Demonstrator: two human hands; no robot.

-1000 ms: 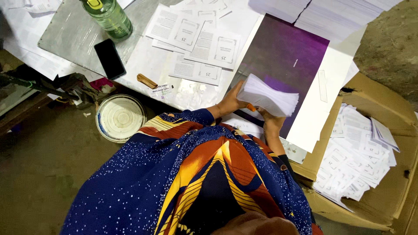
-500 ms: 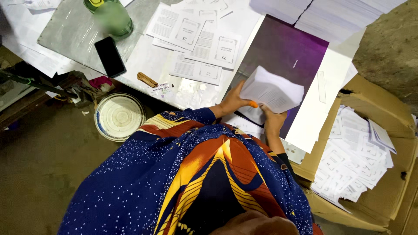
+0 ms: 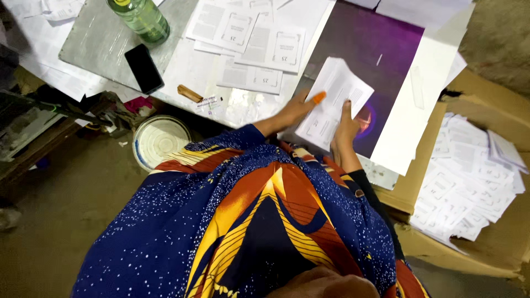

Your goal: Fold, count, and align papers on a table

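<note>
Head view, looking down over a blue, orange and yellow patterned garment [image 3: 259, 221].

Hands: both hands closed on a thin stack of white printed paper sheets [image 3: 334, 102]. The left hand [image 3: 295, 110] grips the stack's left edge, with an orange rubber finger cot [image 3: 318, 97] on one finger pressed against the paper. The right hand [image 3: 345, 129] grips the lower right part, thumb on top of the sheets. The stack is tilted, lifted just above a dark purple glossy board [image 3: 370, 49] that lies on the tabletop [image 3: 187, 69].

On the tabletop, left of the stack: several loose white printed leaflets [image 3: 254, 44] spread flat and overlapping. Further left, a grey flat slab [image 3: 99, 41] carrying a green transparent plastic bottle [image 3: 141, 19] and a black smartphone [image 3: 143, 68], screen dark, just beside the bottle. A small brown wooden stick-shaped piece [image 3: 189, 94] lies near the tabletop's front edge.

A large white sheet of card [image 3: 422, 105] overlaps the purple board's right side.

Right of the person: an open brown cardboard box [image 3: 497, 110] holding a loose pile of white printed slips [image 3: 469, 182].

Below the tabletop edge, on the floor [image 3: 66, 209]: a round white bucket lid [image 3: 160, 140]. To its left, dark clutter; contents cannot be made out.
</note>
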